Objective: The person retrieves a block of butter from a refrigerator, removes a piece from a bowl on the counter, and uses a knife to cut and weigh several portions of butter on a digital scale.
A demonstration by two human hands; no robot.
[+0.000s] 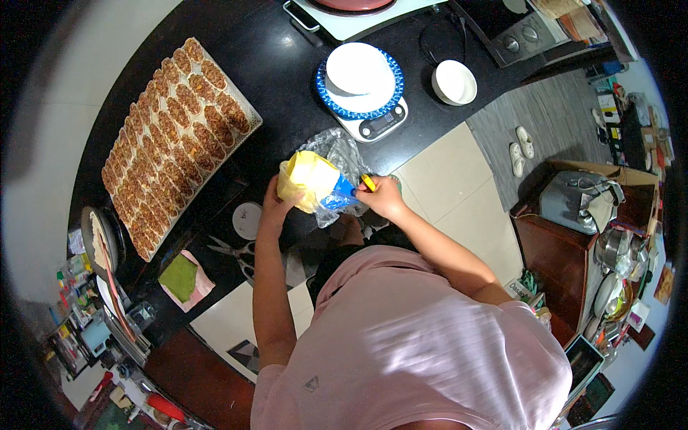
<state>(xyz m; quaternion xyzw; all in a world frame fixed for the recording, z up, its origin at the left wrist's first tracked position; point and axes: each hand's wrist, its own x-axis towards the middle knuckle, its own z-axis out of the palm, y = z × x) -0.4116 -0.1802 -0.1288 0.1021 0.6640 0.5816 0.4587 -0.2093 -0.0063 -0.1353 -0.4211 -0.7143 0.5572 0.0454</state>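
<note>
In front of my body, over the counter's near edge, I hold a yellow and blue plastic package [313, 174]. My left hand [274, 206] is closed around its yellow left side. At its blue right end, my right hand [385, 198] pinches the plastic. A slim yellow stick-like thing [368, 182] sticks out of the right fist; its kind I cannot make out. Clear crinkled plastic [349, 148] surrounds the package behind and below. The contents of the package are hidden.
Left stands a tray of browned oval pieces [179, 136]. Ahead, a white bowl [355, 68] and blue-rimmed plate [321, 87] rest on a kitchen scale [383, 123]. Another white bowl [454, 82] stands right. Nearer lie scissors [233, 249], a white round lid [247, 220] and a green cloth [179, 278].
</note>
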